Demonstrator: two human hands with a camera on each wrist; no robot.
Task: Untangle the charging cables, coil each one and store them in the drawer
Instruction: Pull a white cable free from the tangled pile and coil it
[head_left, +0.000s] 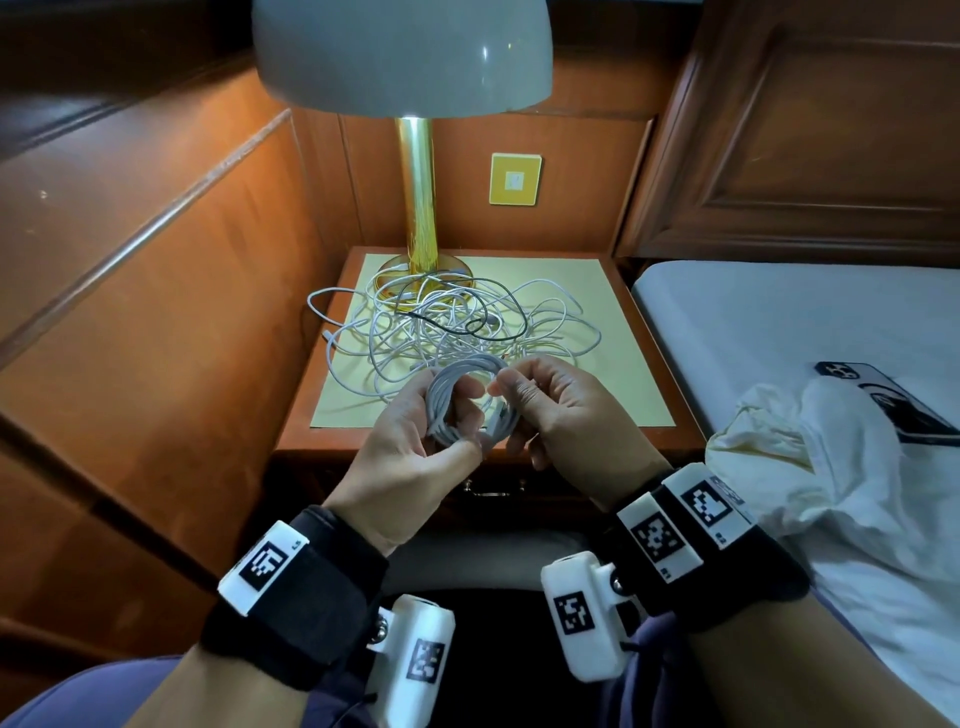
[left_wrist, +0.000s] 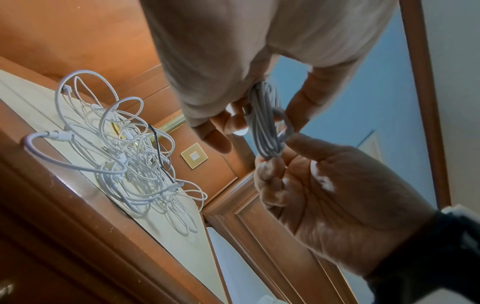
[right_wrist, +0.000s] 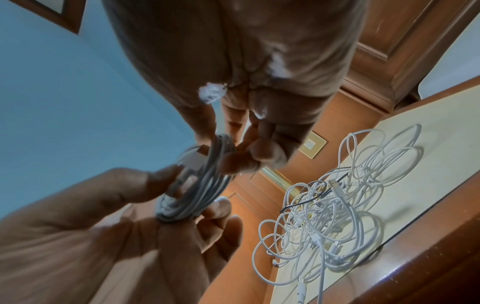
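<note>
My left hand (head_left: 452, 421) grips a coiled white cable (head_left: 457, 402) just above the nightstand's front edge. My right hand (head_left: 506, 400) pinches the same coil at its right side, where a loose end wraps around the loops. In the left wrist view the coiled cable (left_wrist: 265, 123) hangs between both hands; in the right wrist view the coil (right_wrist: 192, 191) shows the same. A tangle of white cables (head_left: 452, 327), with a thin black cable (head_left: 467, 306) through it, lies on the nightstand (head_left: 597, 374). The drawer front (head_left: 493, 491) below is closed.
A lamp with a brass stem (head_left: 418, 197) stands at the back of the nightstand, its base under the tangle. A bed (head_left: 779, 322) lies to the right with a phone (head_left: 883, 400) and a white cloth (head_left: 810, 467) on it. Wooden panelling (head_left: 156, 312) closes the left side.
</note>
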